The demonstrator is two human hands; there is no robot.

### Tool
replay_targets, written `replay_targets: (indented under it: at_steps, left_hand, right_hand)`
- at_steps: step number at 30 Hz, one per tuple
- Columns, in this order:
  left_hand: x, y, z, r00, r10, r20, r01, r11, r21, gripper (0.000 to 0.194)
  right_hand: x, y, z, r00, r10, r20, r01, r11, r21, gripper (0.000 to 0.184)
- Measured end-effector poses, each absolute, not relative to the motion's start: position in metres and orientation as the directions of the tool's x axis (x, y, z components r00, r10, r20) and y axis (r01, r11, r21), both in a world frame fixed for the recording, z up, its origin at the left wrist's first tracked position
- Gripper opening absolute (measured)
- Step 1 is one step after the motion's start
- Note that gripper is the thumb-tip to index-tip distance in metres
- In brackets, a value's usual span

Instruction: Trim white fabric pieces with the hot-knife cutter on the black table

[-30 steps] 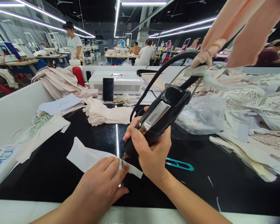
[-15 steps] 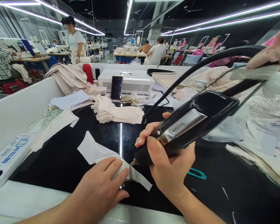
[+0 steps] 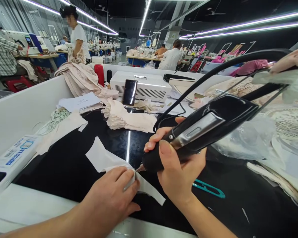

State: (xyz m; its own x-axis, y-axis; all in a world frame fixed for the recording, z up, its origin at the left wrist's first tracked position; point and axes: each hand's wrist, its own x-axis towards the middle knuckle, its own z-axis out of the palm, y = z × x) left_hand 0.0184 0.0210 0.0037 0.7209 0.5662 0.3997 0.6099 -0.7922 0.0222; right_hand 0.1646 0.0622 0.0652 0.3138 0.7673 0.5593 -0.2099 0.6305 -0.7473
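Note:
My left hand (image 3: 116, 191) pinches a white fabric piece (image 3: 99, 157), which is raised in a small fold at the fingertips. One end of the fabric reaches to the upper left, and a narrow strip of it runs out to the lower right. In my right hand (image 3: 176, 168) is a black corded handheld tool (image 3: 203, 122) with a silver lever on its side. Its thin metal tip meets the fabric fold right beside my left fingers. Under my right wrist, partly hidden, a teal flat plastic piece (image 3: 213, 191) lies on the black tabletop (image 3: 72, 178).
A stack of pale fabric pieces (image 3: 131, 117) lies beyond my hands, before a phone (image 3: 129, 92) leaning on a white vented box (image 3: 149, 86). Tool cables (image 3: 228, 61) arch to the right. Plastic bags and lace fabric (image 3: 288, 122) crowd the right side; co-workers are farther back.
The left fingers have drawn together and lifted the fabric into a fold at the tool tip. The tool has shifted slightly, and the head view has turned a little left.

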Motion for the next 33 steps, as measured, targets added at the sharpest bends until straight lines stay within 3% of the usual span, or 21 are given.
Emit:
replay_targets:
  at_steps: [6,10,13,18,22,25,33]
  left_hand:
    - [0.018,0.02,0.007,0.721,0.58,0.38,0.604,-0.794,0.066,0.044]
    - [0.006,0.025,0.02,0.747,0.6,0.285,0.555,-0.8,0.229,0.024]
    - [-0.011,0.037,0.022,0.794,0.557,0.243,0.479,-0.819,0.316,0.039]
    - [-0.018,0.053,0.014,0.84,0.514,0.175,0.486,-0.855,0.181,0.049]
    - [0.003,0.046,0.019,0.775,0.614,0.15,0.617,-0.787,0.031,0.027]
    - [0.015,0.04,0.027,0.737,0.666,0.116,0.669,-0.743,0.014,0.018]
    - [0.016,0.038,0.03,0.718,0.69,0.093,0.694,-0.72,-0.01,0.02]
  right_hand:
    - [0.167,0.063,0.065,0.309,0.776,0.55,-0.2,0.619,-0.76,0.031]
    - [0.174,0.062,0.07,0.303,0.758,0.578,-0.199,0.643,-0.739,0.032]
    - [0.18,0.057,0.074,0.298,0.757,0.582,-0.182,0.643,-0.744,0.03]
    - [0.192,0.043,0.076,0.285,0.777,0.561,-0.186,0.619,-0.763,0.036]
    - [0.2,0.029,0.075,0.28,0.793,0.541,-0.214,0.601,-0.77,0.039]
    - [0.2,0.023,0.074,0.283,0.803,0.524,-0.231,0.587,-0.776,0.042]
    - [0.195,0.019,0.071,0.303,0.811,0.501,-0.256,0.575,-0.777,0.044]
